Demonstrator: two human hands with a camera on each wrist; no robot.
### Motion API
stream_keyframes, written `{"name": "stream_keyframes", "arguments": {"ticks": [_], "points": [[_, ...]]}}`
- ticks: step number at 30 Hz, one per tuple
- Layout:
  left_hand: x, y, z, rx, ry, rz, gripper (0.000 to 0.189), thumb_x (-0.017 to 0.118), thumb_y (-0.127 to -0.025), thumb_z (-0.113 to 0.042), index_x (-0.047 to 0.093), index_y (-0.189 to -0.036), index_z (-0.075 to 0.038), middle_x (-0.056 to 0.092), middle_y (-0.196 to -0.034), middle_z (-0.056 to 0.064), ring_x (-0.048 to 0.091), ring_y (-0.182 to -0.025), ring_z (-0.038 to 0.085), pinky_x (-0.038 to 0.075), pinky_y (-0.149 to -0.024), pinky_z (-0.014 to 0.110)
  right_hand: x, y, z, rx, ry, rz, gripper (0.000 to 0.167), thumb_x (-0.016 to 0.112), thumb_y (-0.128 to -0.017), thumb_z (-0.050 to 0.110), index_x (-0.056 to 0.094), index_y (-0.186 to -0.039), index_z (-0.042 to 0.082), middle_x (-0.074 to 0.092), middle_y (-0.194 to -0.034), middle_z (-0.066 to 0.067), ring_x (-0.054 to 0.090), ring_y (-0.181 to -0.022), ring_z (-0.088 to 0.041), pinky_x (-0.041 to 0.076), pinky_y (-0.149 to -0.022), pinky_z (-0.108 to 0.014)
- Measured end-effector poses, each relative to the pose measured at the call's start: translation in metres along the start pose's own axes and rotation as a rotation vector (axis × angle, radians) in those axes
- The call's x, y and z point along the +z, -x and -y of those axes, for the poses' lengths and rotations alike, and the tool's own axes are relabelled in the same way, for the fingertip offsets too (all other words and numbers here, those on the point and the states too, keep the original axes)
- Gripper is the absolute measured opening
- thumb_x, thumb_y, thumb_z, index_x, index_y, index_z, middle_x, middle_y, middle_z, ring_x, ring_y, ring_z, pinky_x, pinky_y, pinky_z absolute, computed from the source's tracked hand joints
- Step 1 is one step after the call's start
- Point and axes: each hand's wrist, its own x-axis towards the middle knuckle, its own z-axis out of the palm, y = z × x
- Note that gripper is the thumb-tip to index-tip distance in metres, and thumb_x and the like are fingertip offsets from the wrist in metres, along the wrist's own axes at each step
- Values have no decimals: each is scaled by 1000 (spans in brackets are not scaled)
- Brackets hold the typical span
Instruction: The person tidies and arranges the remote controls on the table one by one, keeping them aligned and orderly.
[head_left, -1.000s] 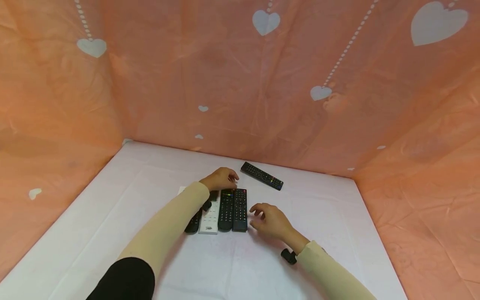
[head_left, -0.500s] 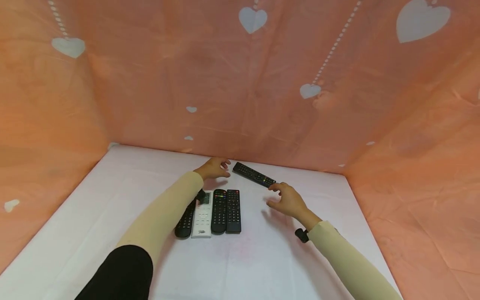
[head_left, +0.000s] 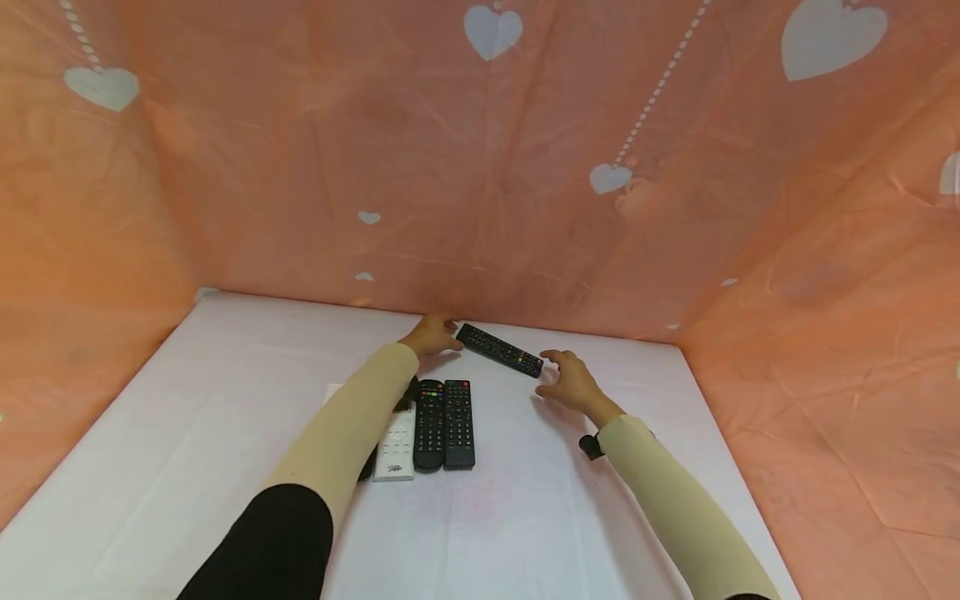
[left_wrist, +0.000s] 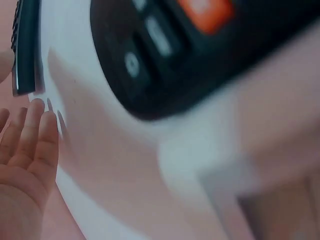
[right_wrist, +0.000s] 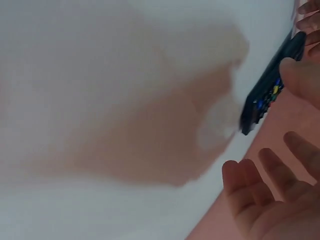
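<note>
A black remote control lies slanted on the white table near the back wall. My left hand is at its far left end, with the fingers loosely bent. In the left wrist view, a small gap shows between the fingertips and the remote. Off its right end is my right hand, thumb and fingers spread apart. The right wrist view shows the remote beyond that hand's thumb, with no grip on it visible.
Side by side stand two black remotes and a white remote. Another black remote and a white corner are mostly hidden by my left arm. Orange cloth walls enclose the table.
My left hand has left the row of remotes and moved back to the slanted remote. The right hand has moved from beside the row to that remote's right end.
</note>
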Motion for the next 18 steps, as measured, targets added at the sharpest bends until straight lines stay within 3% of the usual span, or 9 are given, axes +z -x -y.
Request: {"name": "stream_keyframes", "arguments": {"ticks": [9, 18], "points": [[10, -8, -1, -21, 29, 33, 65, 73, -81, -3, 45, -140, 1, 48, -142, 20, 43, -134, 33, 37, -111, 41, 12, -16, -7, 76, 18, 12, 70, 76, -75, 18, 48, -137, -1, 55, -127, -26, 50, -117, -46, 41, -100, -55], [16, -13, 4, -84, 52, 9, 64, 72, -83, -4, 45, -140, 0, 47, -144, 17, 43, -135, 31, 35, -112, 41, 21, -29, -9, 107, 59, 15, 55, 75, -76, 18, 59, -125, -2, 59, -124, -23, 52, -113, -43, 40, -100, -53]]}}
